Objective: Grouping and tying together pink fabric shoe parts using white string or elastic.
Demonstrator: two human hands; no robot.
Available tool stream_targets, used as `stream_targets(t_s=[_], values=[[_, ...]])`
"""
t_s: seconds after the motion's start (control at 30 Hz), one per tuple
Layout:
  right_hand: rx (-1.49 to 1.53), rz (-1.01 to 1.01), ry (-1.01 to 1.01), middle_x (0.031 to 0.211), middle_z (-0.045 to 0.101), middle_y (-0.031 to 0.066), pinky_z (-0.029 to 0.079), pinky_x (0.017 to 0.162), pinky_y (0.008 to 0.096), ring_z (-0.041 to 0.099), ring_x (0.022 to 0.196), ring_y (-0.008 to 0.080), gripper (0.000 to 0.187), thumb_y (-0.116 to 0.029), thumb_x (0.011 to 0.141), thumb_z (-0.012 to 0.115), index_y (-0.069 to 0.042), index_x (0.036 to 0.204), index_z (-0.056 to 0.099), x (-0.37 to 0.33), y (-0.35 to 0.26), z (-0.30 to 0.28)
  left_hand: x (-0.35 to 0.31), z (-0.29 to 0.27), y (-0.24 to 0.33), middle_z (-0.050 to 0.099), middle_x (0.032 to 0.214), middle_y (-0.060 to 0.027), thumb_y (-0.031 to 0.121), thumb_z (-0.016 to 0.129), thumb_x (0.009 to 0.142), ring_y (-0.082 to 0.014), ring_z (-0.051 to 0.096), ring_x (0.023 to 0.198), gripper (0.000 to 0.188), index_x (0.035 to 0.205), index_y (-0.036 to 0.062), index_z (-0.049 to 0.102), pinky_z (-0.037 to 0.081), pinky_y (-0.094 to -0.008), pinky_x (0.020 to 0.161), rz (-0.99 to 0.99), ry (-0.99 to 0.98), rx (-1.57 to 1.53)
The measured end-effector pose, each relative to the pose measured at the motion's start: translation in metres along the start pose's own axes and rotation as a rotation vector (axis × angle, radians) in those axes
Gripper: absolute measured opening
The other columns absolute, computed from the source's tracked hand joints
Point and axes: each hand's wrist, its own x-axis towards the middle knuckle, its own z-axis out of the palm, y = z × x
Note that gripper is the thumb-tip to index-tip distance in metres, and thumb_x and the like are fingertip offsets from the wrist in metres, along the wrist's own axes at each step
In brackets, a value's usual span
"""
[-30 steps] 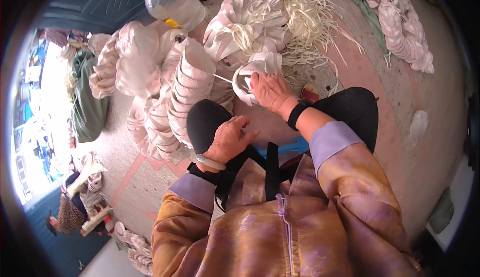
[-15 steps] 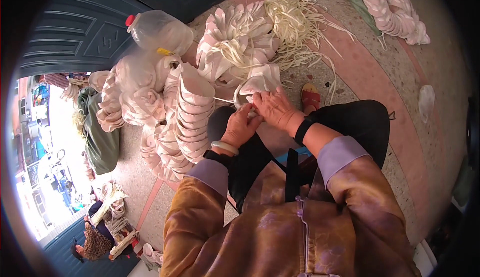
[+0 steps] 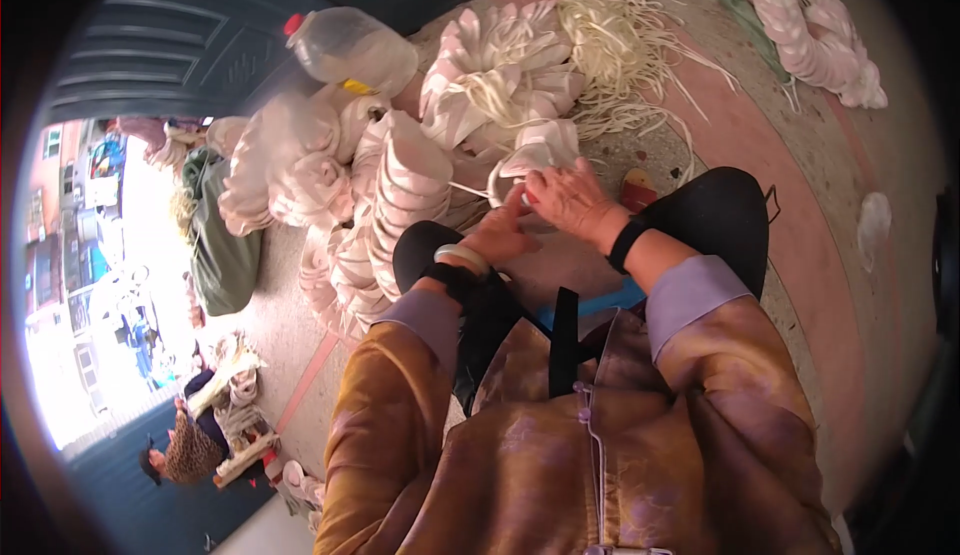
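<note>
Above my knees, both hands meet at a pale pinkish-white curved piece (image 3: 548,145), which looks like cloth. My right hand (image 3: 577,205) is closed on its near edge, fingers bent. Close against it, my left hand (image 3: 500,235) has its thumb and fingers drawn together at the same edge; what they pinch is hidden. A thin cream strip (image 3: 470,191) runs from the piece toward a nested stack of similar pieces (image 3: 412,160) at the left. Beyond lies a looped pile of such pieces (image 3: 490,70) beside a tangled bundle of cream strips (image 3: 612,55).
A clear plastic jug (image 3: 355,53) with a red cap lies by the dark blue door (image 3: 170,45). Left stands a green sack (image 3: 222,250); farther off, another person (image 3: 190,452) sits among similar pieces. More pieces (image 3: 800,30) lie far right. A red sandal (image 3: 637,193) shows beyond my knee.
The view has shifted, so the piles and jug appear farther right. My left hand has turned slightly and its fingers reach closer under my right hand. Both hands stay at the curved piece.
</note>
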Motion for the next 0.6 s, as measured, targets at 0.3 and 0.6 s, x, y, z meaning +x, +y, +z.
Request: stream_targets(t_s=[0.3,0.6], values=[[-0.049,-0.126,0.062,0.083,0.050,0.0077,0.041,0.068,0.0425,0.054,0.080,0.0260,0.026,-0.027,0.073,0.057,-0.010,0.092,0.051,-0.017,-0.002,-0.014,-0.020,0.037,0.017,0.052,0.112,-0.0187,0.018,0.076,0.058,-0.0280,0.051,0.103,0.103,0.138,0.0136,0.011,0.042,-0.0373,0.086,-0.113,0.117,0.135],[-0.055,-0.156,0.062,0.082,0.051,0.0104,0.046,0.063,0.0383,0.055,0.080,0.0269,0.019,-0.022,0.074,0.054,-0.007,0.084,0.050,-0.046,0.001,-0.004,-0.030,0.078,0.023,0.053,0.104,-0.0273,0.012,0.068,0.056,-0.0392,0.051,0.102,0.098,0.133,0.0037,0.009,0.042,-0.0387,0.086,-0.106,0.134,0.194]])
